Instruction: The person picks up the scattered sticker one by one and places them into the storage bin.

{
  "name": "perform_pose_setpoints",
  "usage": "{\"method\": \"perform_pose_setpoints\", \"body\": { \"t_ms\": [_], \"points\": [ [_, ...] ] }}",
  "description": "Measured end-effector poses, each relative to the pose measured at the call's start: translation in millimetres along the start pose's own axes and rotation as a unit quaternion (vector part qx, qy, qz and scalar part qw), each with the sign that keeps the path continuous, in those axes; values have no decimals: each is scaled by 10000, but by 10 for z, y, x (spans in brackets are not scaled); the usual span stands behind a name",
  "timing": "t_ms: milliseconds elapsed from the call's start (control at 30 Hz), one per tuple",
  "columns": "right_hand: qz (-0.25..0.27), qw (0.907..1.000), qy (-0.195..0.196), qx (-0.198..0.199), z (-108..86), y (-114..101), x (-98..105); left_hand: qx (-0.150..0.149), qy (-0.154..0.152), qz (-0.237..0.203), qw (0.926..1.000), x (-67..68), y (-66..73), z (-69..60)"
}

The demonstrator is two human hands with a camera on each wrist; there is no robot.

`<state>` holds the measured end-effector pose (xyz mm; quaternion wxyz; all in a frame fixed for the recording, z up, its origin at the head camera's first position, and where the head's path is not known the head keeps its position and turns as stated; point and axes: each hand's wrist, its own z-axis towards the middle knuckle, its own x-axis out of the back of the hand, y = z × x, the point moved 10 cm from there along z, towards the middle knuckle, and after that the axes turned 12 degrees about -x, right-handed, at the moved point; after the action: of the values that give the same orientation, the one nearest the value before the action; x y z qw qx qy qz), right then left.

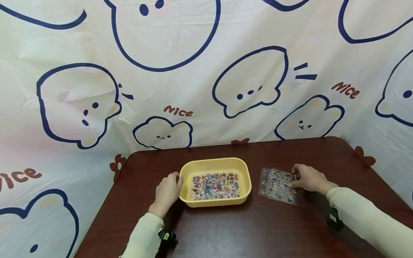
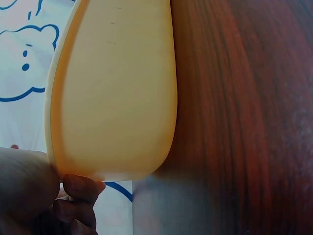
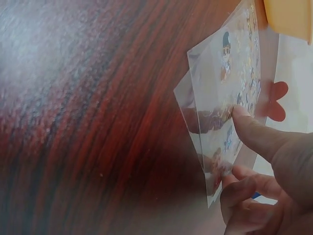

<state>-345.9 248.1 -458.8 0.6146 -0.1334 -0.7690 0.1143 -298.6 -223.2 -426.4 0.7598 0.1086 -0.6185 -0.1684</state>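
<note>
A yellow plastic basin (image 1: 215, 203) sits on the table with a sheet of small cartoon stickers (image 1: 214, 186) lying inside it. At the basin's left end my left hand (image 1: 167, 191) grips the rim, thumb and fingers about it; the left wrist view shows the curled fingers (image 2: 80, 188) at the basin's edge. To the right of the basin lie overlapping clear sticker sheets (image 1: 279, 184). My right hand (image 1: 311, 178) pinches their right edge. In the right wrist view the thumb (image 3: 257, 134) rests on the printed face of the sheets (image 3: 215, 112), other fingers at the edge.
The dark brown wooden table (image 1: 242, 233) bears the basin and the sheets. Behind and beside it hangs a white cloth (image 1: 200, 89) printed with blue-outlined cartoon figures. A band with a small dark device (image 1: 335, 218) sits on each wrist.
</note>
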Motion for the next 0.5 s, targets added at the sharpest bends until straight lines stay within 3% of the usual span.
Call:
{"method": "perform_pose_setpoints", "body": {
  "t_ms": [500],
  "points": [
    [135,9999,-87,6,-18,-30,-12,17,-36,0,10000,-6,-5,4]
  ]
}}
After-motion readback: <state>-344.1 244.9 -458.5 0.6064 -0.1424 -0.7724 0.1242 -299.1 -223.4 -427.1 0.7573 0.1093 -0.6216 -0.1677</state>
